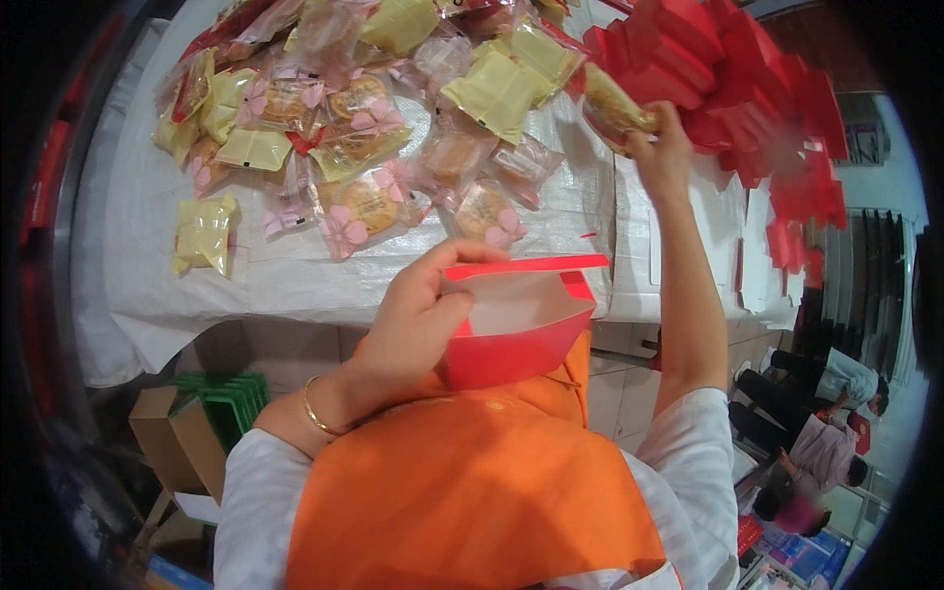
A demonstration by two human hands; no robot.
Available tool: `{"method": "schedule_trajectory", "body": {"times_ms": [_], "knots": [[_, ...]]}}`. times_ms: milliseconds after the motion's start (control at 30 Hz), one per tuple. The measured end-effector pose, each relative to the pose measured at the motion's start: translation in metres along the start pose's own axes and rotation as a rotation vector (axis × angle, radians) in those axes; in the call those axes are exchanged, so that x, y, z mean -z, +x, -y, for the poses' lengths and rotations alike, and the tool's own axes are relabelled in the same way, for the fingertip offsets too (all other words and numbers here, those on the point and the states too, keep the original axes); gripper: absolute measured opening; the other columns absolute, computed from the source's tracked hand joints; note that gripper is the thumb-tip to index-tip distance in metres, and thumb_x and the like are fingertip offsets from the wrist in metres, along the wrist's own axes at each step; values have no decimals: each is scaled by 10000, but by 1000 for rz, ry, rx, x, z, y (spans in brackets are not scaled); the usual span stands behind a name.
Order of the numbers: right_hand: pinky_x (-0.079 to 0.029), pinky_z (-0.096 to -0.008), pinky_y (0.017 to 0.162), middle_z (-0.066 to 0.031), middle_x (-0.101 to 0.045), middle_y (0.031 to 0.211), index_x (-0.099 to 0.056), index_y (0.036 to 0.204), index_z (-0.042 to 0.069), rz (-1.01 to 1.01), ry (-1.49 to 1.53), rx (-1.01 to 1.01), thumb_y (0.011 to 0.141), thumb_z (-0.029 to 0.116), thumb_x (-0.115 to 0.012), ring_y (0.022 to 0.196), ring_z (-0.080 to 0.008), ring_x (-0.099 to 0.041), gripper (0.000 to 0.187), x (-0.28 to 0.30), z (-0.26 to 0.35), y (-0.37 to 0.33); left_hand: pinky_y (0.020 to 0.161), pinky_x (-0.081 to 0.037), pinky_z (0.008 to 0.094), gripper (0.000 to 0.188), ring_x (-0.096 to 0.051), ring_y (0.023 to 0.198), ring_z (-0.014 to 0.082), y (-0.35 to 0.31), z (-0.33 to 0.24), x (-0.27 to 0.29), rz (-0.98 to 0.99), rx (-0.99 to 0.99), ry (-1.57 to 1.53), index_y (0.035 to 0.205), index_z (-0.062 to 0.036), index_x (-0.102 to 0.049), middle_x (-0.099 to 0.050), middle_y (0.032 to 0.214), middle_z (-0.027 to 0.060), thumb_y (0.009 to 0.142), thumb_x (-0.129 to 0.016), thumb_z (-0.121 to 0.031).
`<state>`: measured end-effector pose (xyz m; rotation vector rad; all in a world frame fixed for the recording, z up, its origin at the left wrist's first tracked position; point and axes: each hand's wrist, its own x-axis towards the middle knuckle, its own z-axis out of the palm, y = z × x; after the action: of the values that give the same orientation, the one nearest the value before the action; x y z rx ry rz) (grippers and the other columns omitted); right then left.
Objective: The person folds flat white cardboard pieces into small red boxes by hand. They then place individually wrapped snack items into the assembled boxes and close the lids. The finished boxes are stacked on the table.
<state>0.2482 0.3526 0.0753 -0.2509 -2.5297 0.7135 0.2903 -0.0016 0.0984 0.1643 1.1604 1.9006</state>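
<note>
My left hand (pixel 418 310) grips the left end of a red box (pixel 521 356) close to my apron. The box lies open at the top, and its pale inside shows no contents. At the far right of the table, my right hand (pixel 664 147) pinches a yellow-wrapped pastry packet (pixel 612 103) by its end, just above the white cover. A pile of packaged pastries spreads left of it, with yellow packets (pixel 492 95) and clear ones with pink flowers (pixel 369 202). One yellow packet (pixel 205 236) lies apart at the pile's near left.
Red folded boxes (pixel 669 49) are heaped at the far right of the white-covered table (pixel 275 285). Below the table at left stand an opened brown carton (pixel 177 442) and green crates (pixel 236 403). Other people (pixel 821 442) are in the background at right.
</note>
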Motion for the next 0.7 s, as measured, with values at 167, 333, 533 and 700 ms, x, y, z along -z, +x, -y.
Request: {"method": "schedule_trajectory", "body": {"times_ms": [167, 333, 533, 700], "knots": [[-512, -244, 729, -96, -614, 940, -485, 941, 48, -124, 793, 22, 846, 128, -726, 811, -159, -619, 271, 66, 62, -27, 939, -466, 269, 446, -595, 1054, 132, 10, 0, 3, 52, -26, 115, 1219, 20, -520, -614, 1154, 87, 807, -363, 84], [-485, -282, 607, -93, -609, 838, -501, 849, 74, 225, 720, 530, 796, 124, -736, 725, -163, -602, 246, 87, 137, -49, 927, -466, 259, 365, -590, 1065, 118, 17, 10, 2, 93, -37, 154, 1252, 6, -512, -618, 1145, 63, 889, -466, 2], [-448, -329, 537, -79, -541, 687, -529, 756, 50, 354, 175, 677, 549, -65, -573, 615, -264, -567, 241, 75, 166, -59, 920, -441, 243, 376, -550, 1053, 96, 13, 2, -18, 106, -33, 168, 1227, -6, -536, -607, 1129, 40, 874, -416, 36], [-448, -350, 550, -94, -527, 688, -523, 760, 46, 288, 191, 569, 535, -93, -522, 632, -300, -559, 265, 80, 163, -59, 923, -445, 247, 292, -559, 1053, 94, 9, 1, -21, 101, -67, 248, 1241, -9, -539, -613, 1148, 38, 965, -454, -47]]}}
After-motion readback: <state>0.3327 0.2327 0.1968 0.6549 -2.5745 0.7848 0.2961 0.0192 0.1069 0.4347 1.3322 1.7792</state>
